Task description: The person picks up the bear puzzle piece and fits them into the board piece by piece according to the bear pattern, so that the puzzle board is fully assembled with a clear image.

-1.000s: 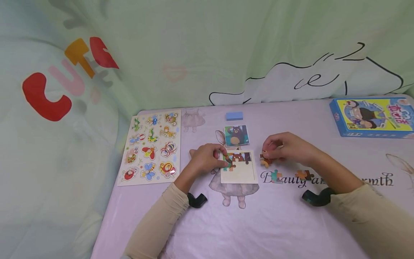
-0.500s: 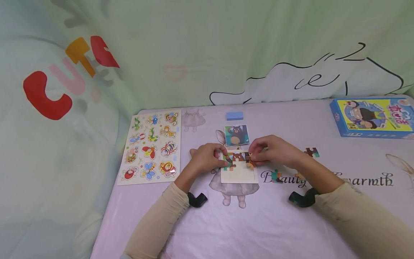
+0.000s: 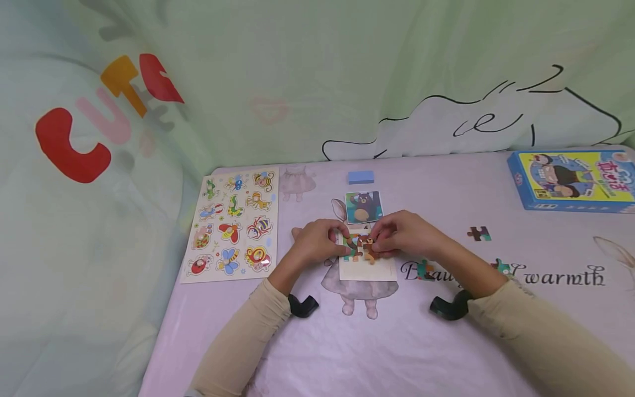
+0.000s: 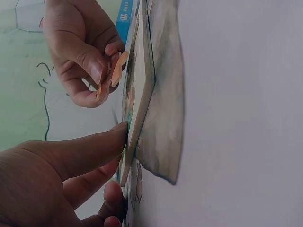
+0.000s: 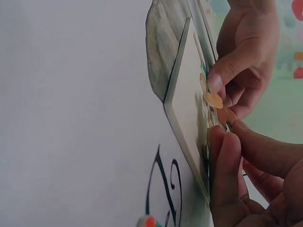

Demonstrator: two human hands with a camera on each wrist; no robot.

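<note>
A small puzzle board (image 3: 367, 272) lies on the cloth, with bear-picture pieces set along its upper part. My left hand (image 3: 319, 241) holds the board by its left side, thumb on the face near the pieces. My right hand (image 3: 404, 237) pinches a brown and orange jigsaw piece (image 5: 226, 117) between thumb and fingers. In the left wrist view that jigsaw piece (image 4: 117, 71) is tilted, close over the board. In the head view it overlaps the bear's face, partly hidden by the right fingers. A bear picture card (image 3: 364, 208) lies just behind the board.
Loose jigsaw pieces lie to the right: a brown piece (image 3: 478, 233), a green and brown piece (image 3: 425, 270) and a green piece (image 3: 501, 266) by the right forearm. An insect peg board (image 3: 228, 226) is at left, a blue block (image 3: 360, 177) behind, a boxed game (image 3: 570, 182) back right.
My right hand has moved left from beside the board to over it, carrying the jigsaw piece. Its forearm has uncovered loose pieces at the right. My left hand has stayed put.
</note>
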